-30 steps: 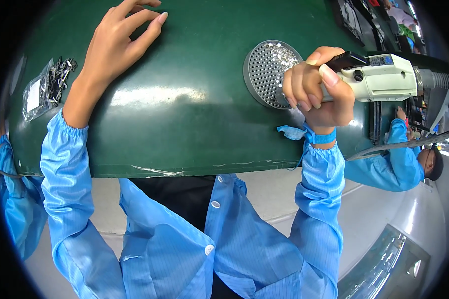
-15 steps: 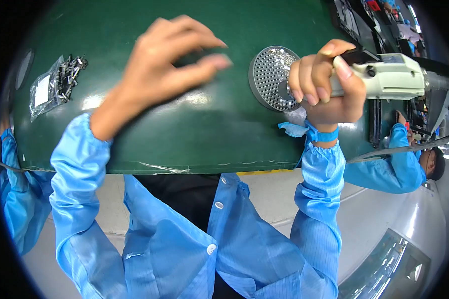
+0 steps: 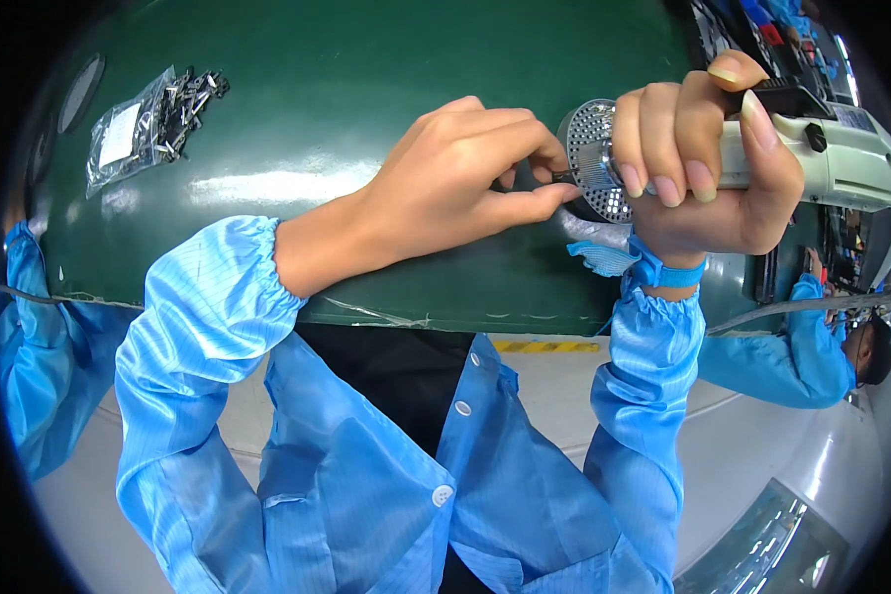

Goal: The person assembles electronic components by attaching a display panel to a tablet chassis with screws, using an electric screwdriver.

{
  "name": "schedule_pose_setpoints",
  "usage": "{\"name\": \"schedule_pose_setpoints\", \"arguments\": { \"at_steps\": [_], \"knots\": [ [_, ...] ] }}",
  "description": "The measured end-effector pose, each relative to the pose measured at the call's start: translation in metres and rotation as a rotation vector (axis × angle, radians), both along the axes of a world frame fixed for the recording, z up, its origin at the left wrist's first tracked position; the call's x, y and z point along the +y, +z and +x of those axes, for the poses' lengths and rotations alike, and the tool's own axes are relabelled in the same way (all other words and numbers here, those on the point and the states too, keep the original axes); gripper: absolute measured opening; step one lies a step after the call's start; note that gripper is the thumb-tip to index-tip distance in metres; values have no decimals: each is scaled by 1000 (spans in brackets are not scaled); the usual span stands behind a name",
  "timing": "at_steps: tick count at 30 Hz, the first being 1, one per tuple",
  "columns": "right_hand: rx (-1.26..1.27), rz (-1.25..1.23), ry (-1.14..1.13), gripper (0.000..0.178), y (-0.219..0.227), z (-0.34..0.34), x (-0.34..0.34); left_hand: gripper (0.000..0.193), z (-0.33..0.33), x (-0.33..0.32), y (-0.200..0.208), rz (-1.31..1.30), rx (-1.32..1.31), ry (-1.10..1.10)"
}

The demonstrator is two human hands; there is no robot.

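Observation:
My right hand [image 3: 698,163] is wrapped around a pale green electric screwdriver [image 3: 841,158] with a black lever, its front end pointing left. Under that front end, partly covered by it and my right fingers, is a round grey dish [image 3: 589,121] with a perforated top. The thumb and fingers of my left hand [image 3: 465,168] are closed in a pinch at the screwdriver's tip, by the dish's left edge. Whatever they hold there is too small and too covered to make out. A wrist strap [image 3: 671,274] in blue circles my right wrist.
On the green table [image 3: 317,79], at the left, lies a clear plastic bag [image 3: 121,139] with small dark and silver screw-like parts [image 3: 190,107] spilling from it. A round grey object [image 3: 79,94] lies beyond. A co-worker's blue sleeve [image 3: 782,356] is at right; a cable [image 3: 802,305] crosses there.
My left hand has moved right from over the table to the screwdriver's tip, and its spread fingers have closed to a pinch. The screwdriver's front end now covers part of the dish.

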State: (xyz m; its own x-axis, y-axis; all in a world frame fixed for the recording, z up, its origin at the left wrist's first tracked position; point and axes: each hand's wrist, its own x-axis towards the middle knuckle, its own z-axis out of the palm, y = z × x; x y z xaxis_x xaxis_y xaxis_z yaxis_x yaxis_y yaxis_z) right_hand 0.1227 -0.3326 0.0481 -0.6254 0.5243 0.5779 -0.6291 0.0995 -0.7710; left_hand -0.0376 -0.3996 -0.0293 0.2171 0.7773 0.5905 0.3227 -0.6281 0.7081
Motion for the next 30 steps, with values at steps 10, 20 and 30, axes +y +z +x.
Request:
{"name": "schedule_pose_setpoints", "arguments": {
  "at_steps": [10, 20, 30],
  "knots": [
    [-11, -57, -24, 41, 2, 3, -1, 12, -1, 0, 1, 31, -2, -32],
    [-7, -26, -15, 41, 1, 4, 0, 10, -1, 1, 0, 53, 6, -42],
    [2, -7, -15, 42, 0, 3, 1, 12, -4, 1, -1, 109, 34, -45]
  ]
}}
